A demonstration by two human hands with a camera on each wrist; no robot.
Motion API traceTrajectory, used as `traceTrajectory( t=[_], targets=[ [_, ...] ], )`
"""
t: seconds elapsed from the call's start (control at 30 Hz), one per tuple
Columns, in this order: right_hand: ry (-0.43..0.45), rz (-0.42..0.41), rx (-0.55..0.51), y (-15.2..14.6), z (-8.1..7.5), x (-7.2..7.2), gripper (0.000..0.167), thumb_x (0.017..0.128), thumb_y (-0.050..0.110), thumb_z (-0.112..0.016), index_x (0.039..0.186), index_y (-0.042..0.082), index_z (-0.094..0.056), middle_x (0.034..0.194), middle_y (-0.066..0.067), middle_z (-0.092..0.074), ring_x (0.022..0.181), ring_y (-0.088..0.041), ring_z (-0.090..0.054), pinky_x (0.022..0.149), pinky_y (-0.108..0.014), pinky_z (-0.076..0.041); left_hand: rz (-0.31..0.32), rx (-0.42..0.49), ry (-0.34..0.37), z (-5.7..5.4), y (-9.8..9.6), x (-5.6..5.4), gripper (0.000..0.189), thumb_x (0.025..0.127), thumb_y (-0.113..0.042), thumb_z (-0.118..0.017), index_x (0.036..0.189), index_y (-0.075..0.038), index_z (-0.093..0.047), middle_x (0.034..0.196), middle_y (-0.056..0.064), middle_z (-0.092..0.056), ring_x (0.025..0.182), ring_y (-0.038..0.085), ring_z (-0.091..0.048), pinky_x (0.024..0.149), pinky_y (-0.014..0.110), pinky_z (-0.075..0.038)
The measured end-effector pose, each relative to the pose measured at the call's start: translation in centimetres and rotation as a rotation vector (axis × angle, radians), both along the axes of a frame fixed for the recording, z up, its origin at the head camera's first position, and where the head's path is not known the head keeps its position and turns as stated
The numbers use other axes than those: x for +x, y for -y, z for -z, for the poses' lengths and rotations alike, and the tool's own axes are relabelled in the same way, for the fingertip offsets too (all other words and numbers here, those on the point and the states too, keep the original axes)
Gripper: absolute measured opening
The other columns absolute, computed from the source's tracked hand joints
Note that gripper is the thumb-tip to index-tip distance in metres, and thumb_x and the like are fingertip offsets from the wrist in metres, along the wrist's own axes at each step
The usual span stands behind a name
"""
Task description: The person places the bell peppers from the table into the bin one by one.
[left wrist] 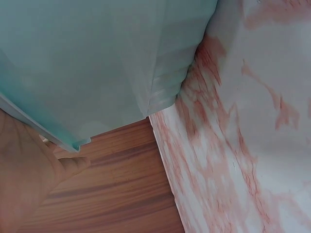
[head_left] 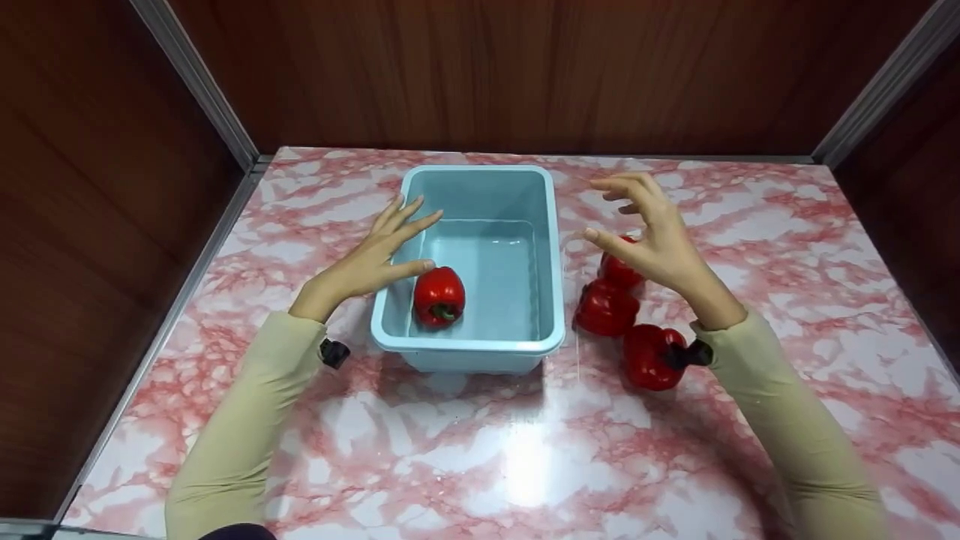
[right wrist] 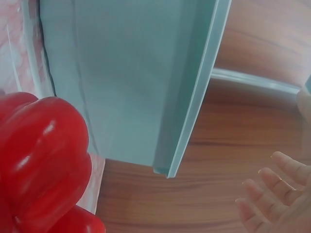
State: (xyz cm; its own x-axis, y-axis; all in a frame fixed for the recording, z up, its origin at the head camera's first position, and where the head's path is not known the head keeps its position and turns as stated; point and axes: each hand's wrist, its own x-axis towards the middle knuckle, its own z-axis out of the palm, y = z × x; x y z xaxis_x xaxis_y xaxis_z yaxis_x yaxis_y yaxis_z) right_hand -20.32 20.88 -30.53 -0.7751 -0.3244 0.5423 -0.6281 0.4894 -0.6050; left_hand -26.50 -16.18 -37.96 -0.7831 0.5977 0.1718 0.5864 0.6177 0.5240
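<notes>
Red pepper (head_left: 439, 298) inside blue bin (head_left: 469, 345) in head view only, wrist views giving bin's outer walls, left hand (head_left: 367, 262) spread, empty, thumb tip near that pepper, right hand (head_left: 661, 244) loosely curved, empty, near three peppers (head_left: 606, 309) outside bin

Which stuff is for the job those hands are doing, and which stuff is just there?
Probably for the job:
- blue bin
- red pepper inside it
- three red peppers beside it
- left hand and right hand

Just there:
- marbled table
- brown walls
- metal strips
</notes>
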Motion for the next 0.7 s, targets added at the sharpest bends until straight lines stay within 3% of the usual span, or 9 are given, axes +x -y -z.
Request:
traceTrajectory(
  t=[0.3, 0.53, 0.7],
  targets=[
    [0.023, 0.022, 0.005, -0.5, 0.2, -0.2, 0.051, 0.079, 0.012, -0.072, 0.126, 0.003, -0.054, 0.121, -0.016, -0.052, 0.109, -0.031, -0.050, 0.090, -0.049, -0.041, 0.000, 0.004, -0.001, 0.0, 0.0, 0.1, 0.069, 0.085, -0.055, -0.056, 0.144, -0.043, -0.023, 0.156, -0.009, -0.004, 0.142, 0.026, 0.010, 0.105, 0.066, -0.009],
    [0.013, 0.054, 0.017, -2.1, 2.6, -2.3, 0.054, 0.078, 0.022, -0.075, 0.128, 0.024, -0.054, 0.122, 0.000, -0.052, 0.110, -0.017, -0.051, 0.091, -0.037, -0.042, 0.009, 0.014, -0.006, 0.1, 0.0, 0.1, 0.069, 0.086, -0.054, -0.056, 0.145, -0.040, -0.024, 0.156, -0.008, -0.004, 0.142, 0.024, 0.011, 0.105, 0.065, -0.010],
    [0.031, 0.058, 0.021, -2.2, 2.6, -2.1, 0.055, 0.078, 0.018, -0.074, 0.128, 0.014, -0.054, 0.123, -0.007, -0.052, 0.110, -0.023, -0.051, 0.091, -0.045, -0.041, 0.009, 0.014, -0.005, 0.1, -0.1, 0.0, 0.068, 0.086, -0.054, -0.055, 0.145, -0.039, -0.024, 0.157, -0.004, -0.005, 0.142, 0.027, 0.010, 0.105, 0.066, -0.009]
  ],
)
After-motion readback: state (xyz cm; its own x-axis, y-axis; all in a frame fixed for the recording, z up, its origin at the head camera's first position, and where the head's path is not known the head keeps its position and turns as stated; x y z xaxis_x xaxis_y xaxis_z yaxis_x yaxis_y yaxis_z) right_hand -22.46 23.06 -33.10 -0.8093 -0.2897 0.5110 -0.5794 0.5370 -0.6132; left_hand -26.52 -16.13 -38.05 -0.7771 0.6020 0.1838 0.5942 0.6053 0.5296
